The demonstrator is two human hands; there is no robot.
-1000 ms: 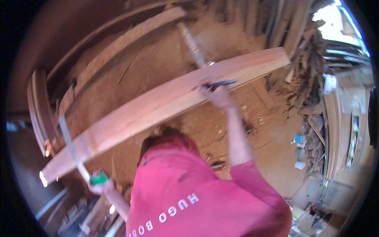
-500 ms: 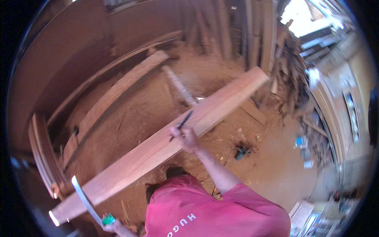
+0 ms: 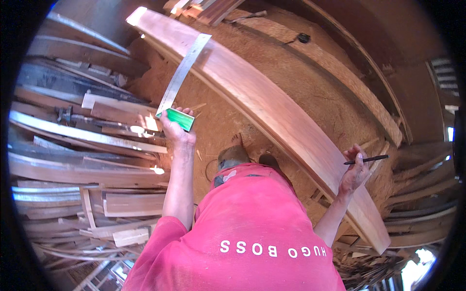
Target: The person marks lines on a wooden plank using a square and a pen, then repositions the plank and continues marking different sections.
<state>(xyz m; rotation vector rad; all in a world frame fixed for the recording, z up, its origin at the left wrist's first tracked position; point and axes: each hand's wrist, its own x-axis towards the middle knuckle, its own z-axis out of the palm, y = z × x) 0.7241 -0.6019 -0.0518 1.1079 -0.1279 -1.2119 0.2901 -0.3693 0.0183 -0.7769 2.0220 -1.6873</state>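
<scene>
A long reddish-brown wooden board (image 3: 272,109) runs from the upper left to the lower right in front of me. My left hand (image 3: 178,133) grips the green handle of a try square (image 3: 183,72), off the board's near edge. The square's steel blade reaches over the board toward its far left end; whether it touches the wood I cannot tell. Over the right part of the board, my right hand (image 3: 354,177) holds a thin dark pen or pencil (image 3: 374,158) between its fingers, pointing sideways.
Stacked planks and offcuts (image 3: 133,204) fill the left side. Beyond the board, a rough plank (image 3: 335,68) with a small black object (image 3: 304,38) on it lies over the sawdust-covered ground (image 3: 272,58). More lengths of wood (image 3: 422,194) are piled at the right.
My view has swung round to the left, so the board now slants down to the right. The square and my left hand show much more fully. Both hands keep their tools.
</scene>
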